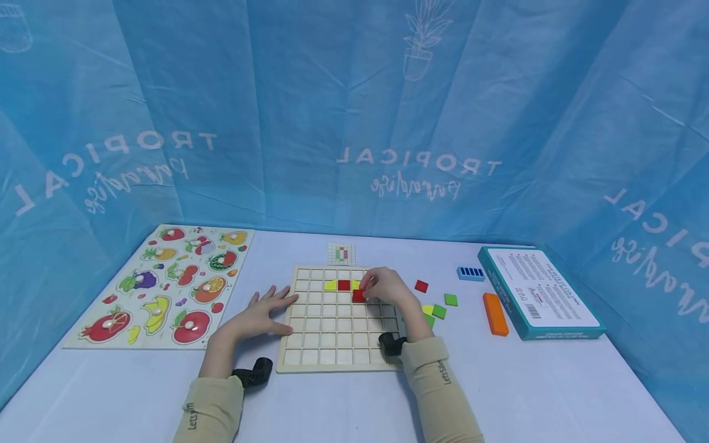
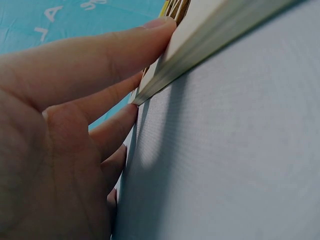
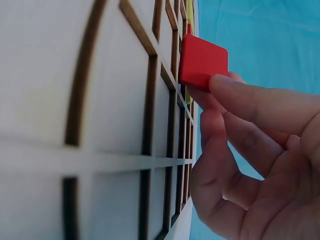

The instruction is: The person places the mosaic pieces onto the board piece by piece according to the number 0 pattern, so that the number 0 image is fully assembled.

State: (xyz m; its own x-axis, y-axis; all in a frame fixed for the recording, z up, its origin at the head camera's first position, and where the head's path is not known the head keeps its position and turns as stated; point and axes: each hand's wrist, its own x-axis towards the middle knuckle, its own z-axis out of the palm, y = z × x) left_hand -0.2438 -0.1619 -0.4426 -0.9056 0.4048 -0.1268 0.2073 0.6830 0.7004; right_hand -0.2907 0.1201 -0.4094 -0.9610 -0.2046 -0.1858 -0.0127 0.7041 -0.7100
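A wooden grid board (image 1: 328, 340) lies on the white table. My right hand (image 1: 388, 287) pinches a red square tile (image 3: 204, 62) between thumb and fingers, held tilted close over the board's upper cells. In the row behind it sit a yellow piece (image 1: 330, 285), another red square (image 1: 344, 285) and more yellow, partly hidden by the right hand. At the board's left edge, my left hand (image 1: 256, 315) rests with fingers spread. Its thumb and fingertips touch the rim (image 2: 167, 62) in the left wrist view.
Behind the board lies a small pattern card (image 1: 341, 253). Right of it are a loose red tile (image 1: 421, 286), several green tiles (image 1: 451, 299), a blue block (image 1: 471, 274), an orange bar (image 1: 495, 314) and a teal box (image 1: 545, 289). A fruit puzzle (image 1: 124, 292) lies left.
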